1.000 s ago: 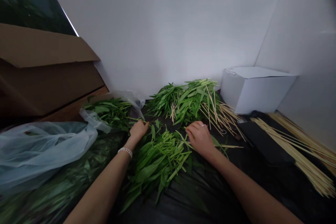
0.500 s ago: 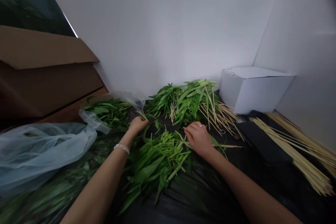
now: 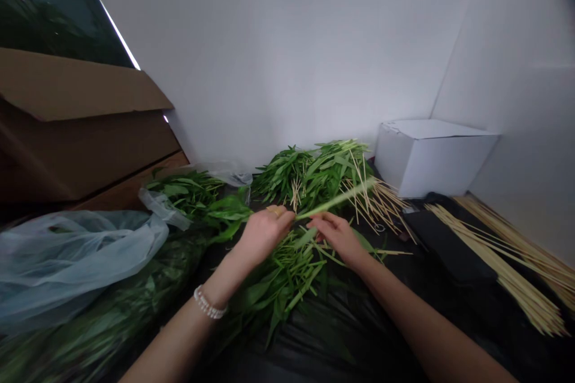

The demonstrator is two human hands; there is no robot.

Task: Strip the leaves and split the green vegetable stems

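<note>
My left hand [image 3: 268, 232], with a beaded bracelet at the wrist, is closed on a green leafy stem [image 3: 339, 198]; its leaves stick out to the left and its pale stalk points up to the right. My right hand [image 3: 335, 236] is beside the stalk with fingers bent, and whether they grip it is hard to tell. Under both hands lies a pile of cut greens [image 3: 281, 278]. Behind them are leafy bundles [image 3: 330, 170] with thin wooden sticks [image 3: 381, 203] poking out.
A clear plastic bag [image 3: 81, 257] and more greens [image 3: 117, 305] lie on the left, below a cardboard box [image 3: 90, 131]. On the right are a white box [image 3: 433, 158], a dark flat object [image 3: 444, 242] and long wooden sticks [image 3: 507, 269].
My left hand has moved right, close to my right hand, and now holds a leafy stem across the middle. My right hand has stayed nearly in place.
</note>
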